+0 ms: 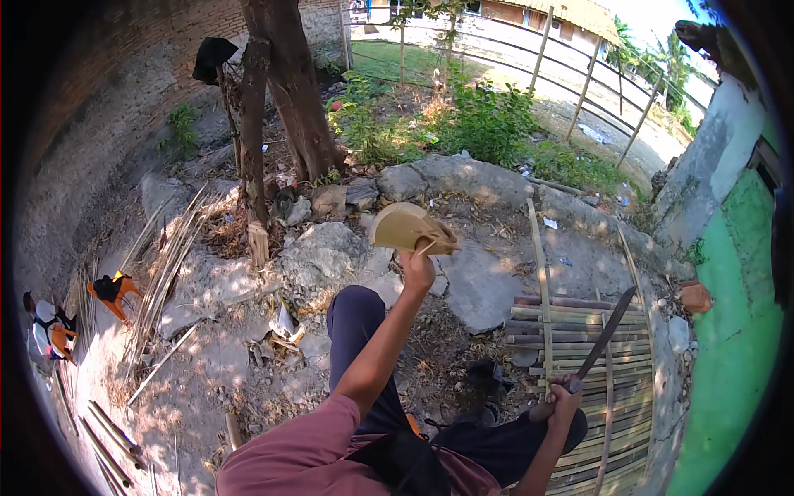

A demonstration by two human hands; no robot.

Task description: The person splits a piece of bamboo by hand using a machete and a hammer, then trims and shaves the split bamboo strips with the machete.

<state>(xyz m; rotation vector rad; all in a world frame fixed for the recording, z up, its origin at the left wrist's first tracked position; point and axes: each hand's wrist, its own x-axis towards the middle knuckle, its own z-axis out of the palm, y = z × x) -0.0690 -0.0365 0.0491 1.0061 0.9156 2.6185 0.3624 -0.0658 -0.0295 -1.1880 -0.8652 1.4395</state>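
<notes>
My left hand (418, 269) is raised in front of me, its fingers closed on a tan half-round piece (403, 225) with a curved upper edge. Its exact kind is not clear; it could be split bamboo. A thin pale stick shows by the fingers. Lower right, my right hand (564, 402) grips a machete (609, 332) by its handle, the long dark blade slanting up and away to the right. Beneath and behind the blade lies a panel of bamboo slats (571, 351), crossed by long strips. My right hand is close to my bent knee.
Rough stones (322, 256) and a low rock edge cross the ground ahead. A tree trunk (289, 99) rises at the upper left, near a bundle of thin bamboo strips (169, 264). Two people in orange (116, 291) are at far left. A green wall (728, 347) stands right.
</notes>
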